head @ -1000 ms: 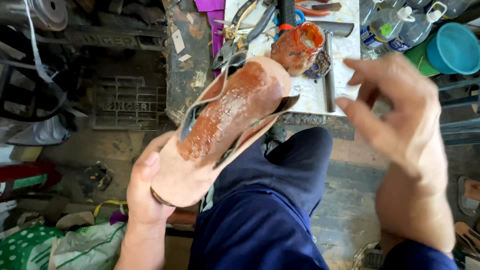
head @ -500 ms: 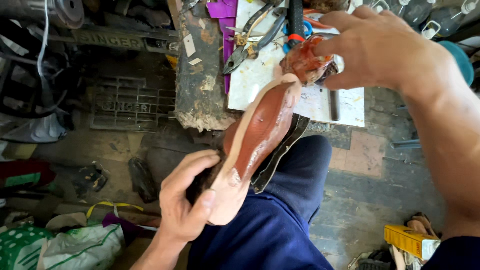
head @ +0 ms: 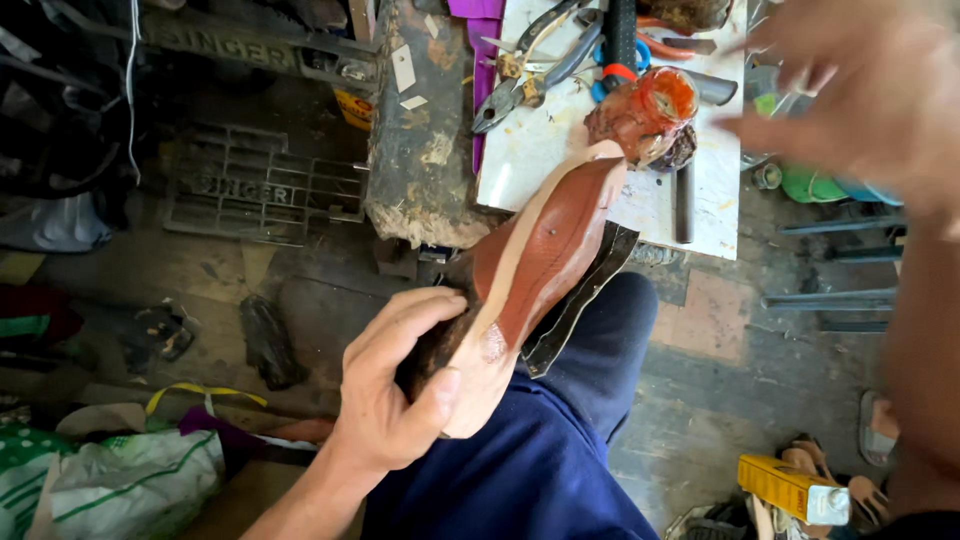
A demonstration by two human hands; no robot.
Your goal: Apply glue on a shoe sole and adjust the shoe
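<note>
Now your left hand (head: 395, 395) grips the shoe sole (head: 530, 280) at its heel, long axis pointing away toward the white surface (head: 715, 215); your right hand (head: 870, 95) hovers open, empty, beyond the toe.

Soft daylight; right hand (head: 860, 95) motion-blurred.

Shoe sole (head: 530, 270): tan, long, underside up, middle coated glossy reddish-brown, pale bare rim around it. Tilted diagonally, heel end low over the blue-trousered knee, toe end up by the white board. Dark strip hanging along its right edge. Clamped at the heel end, thumb on the bare rim.
</note>
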